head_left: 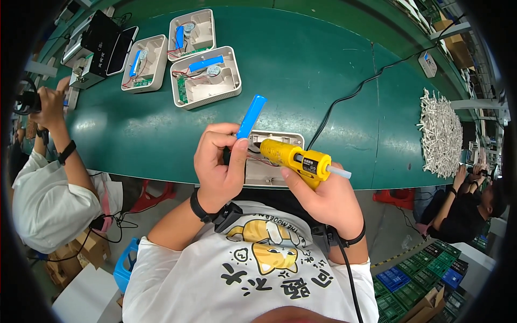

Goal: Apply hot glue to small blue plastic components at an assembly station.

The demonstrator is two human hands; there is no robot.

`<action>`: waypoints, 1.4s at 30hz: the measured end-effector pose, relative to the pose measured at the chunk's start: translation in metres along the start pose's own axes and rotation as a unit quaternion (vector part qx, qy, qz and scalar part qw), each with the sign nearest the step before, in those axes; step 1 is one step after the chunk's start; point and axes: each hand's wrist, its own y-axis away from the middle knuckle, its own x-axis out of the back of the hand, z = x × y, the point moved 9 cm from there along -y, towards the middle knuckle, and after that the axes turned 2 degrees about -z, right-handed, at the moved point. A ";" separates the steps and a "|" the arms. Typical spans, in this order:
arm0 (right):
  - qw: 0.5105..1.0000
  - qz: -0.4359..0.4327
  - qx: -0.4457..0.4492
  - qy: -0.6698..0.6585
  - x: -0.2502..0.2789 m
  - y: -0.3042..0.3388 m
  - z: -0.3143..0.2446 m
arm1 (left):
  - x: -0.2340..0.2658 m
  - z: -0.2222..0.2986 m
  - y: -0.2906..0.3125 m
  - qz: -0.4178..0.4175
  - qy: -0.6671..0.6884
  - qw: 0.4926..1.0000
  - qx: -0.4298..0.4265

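My left hand [219, 161] pinches a blue cylindrical battery [251, 116] by its lower end, holding it tilted above the bench. In my right hand [329, 196] is a yellow hot glue gun [293, 155] with a pale glue stick poking out of its back. Its dark nozzle points left, close to the fingers of my left hand. Beneath both hands lies an off-white plastic housing [262, 175], partly hidden by the glue gun and my hands. Thin red wires run near the battery and across the housing.
Several off-white housings [235, 91] with blue batteries, wires and green boards stand at the far left beside a black case [97, 46]. A black cable [344, 98] crosses the green bench [301, 64]. White small parts [440, 134] are heaped right. People work at both sides.
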 end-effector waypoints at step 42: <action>0.958 0.063 -0.129 -0.249 0.024 0.032 0.070 | -0.019 0.012 -0.038 -0.124 -0.140 0.975 0.123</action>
